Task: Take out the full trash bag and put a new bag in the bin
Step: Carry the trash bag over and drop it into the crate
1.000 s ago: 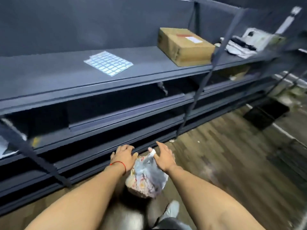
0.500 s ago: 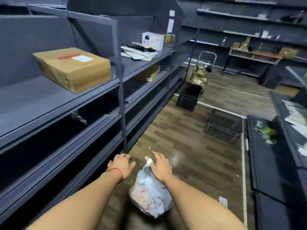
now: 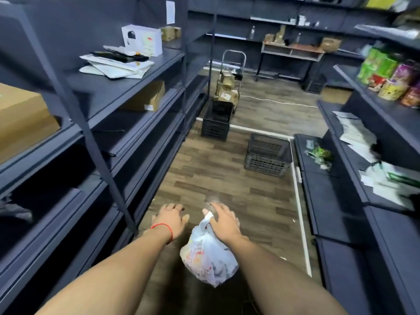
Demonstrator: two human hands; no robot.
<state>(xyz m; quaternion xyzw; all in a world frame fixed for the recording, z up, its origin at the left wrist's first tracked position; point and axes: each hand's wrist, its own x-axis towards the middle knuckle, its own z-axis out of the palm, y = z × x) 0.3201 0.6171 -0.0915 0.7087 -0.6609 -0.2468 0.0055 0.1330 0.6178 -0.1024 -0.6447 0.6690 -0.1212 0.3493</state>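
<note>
A full white trash bag (image 3: 208, 258), translucent with coloured scraps showing through, hangs below my right hand (image 3: 223, 220) over the wooden floor. Its tied top runs up under my right thumb and fingers, which grip it. My left hand (image 3: 171, 218), with a red string at the wrist, hovers just left of the bag with fingers spread and nothing in it. No bin is in view.
Dark metal shelving (image 3: 109, 123) lines the left side, holding cardboard boxes (image 3: 20, 119) and papers. More shelves (image 3: 354, 178) with packets stand on the right. Two black crates (image 3: 268, 155) and a hand trolley (image 3: 229, 83) stand ahead on the wooden aisle floor (image 3: 216, 178).
My view has swung right, from facing the left shelves to looking down the aisle. The bag stays hanging from my right hand and my left hand stays beside it.
</note>
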